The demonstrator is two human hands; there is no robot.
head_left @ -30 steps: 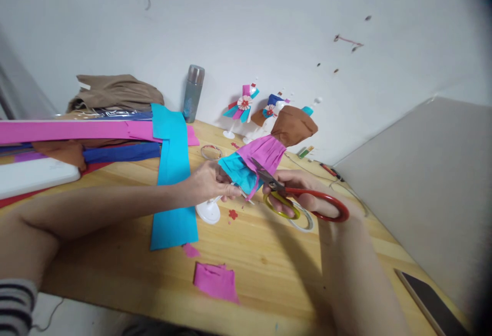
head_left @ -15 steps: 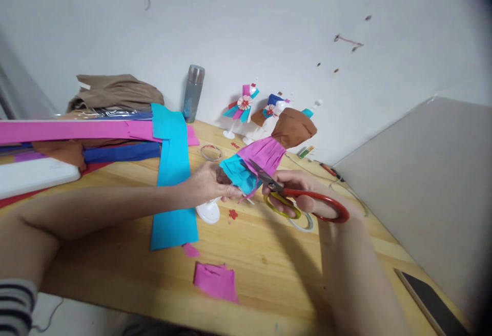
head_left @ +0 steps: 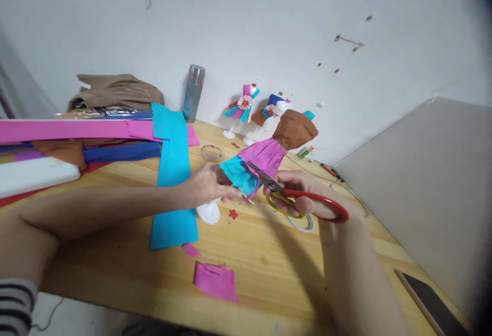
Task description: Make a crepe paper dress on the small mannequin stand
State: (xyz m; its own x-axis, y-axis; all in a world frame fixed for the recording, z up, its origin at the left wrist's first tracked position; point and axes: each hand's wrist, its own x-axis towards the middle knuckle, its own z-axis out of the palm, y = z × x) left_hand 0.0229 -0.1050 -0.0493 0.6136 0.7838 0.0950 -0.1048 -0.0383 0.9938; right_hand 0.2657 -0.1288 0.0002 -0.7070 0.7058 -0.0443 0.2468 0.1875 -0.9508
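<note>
A small dress form in a paper dress (head_left: 265, 154) is tilted over the table, its brown top to the upper right and its pink and turquoise skirt layers to the lower left. At the turquoise hem, my left hand (head_left: 209, 185) is closed round the skirt's lower end; its fingertips are partly hidden. My right hand (head_left: 303, 182) grips scissors (head_left: 317, 203) with one red and one yellow handle loop. Their blades lie at the pink layer's edge, over the turquoise paper. Below my left hand, a white round base (head_left: 208, 212) rests on the table.
Turquoise paper (head_left: 175, 172) hangs over stacked coloured strips at left, beside a white device (head_left: 38, 176). Pink scraps (head_left: 217, 280) lie in front. Behind stand a bottle (head_left: 194, 94) and small dressed forms (head_left: 243, 104). A tape roll (head_left: 303, 222) and a phone (head_left: 430, 302) are to the right.
The scissors have shifted slightly at the pink edge, and a little more turquoise shows below it. My left hand and the dress have barely moved.
</note>
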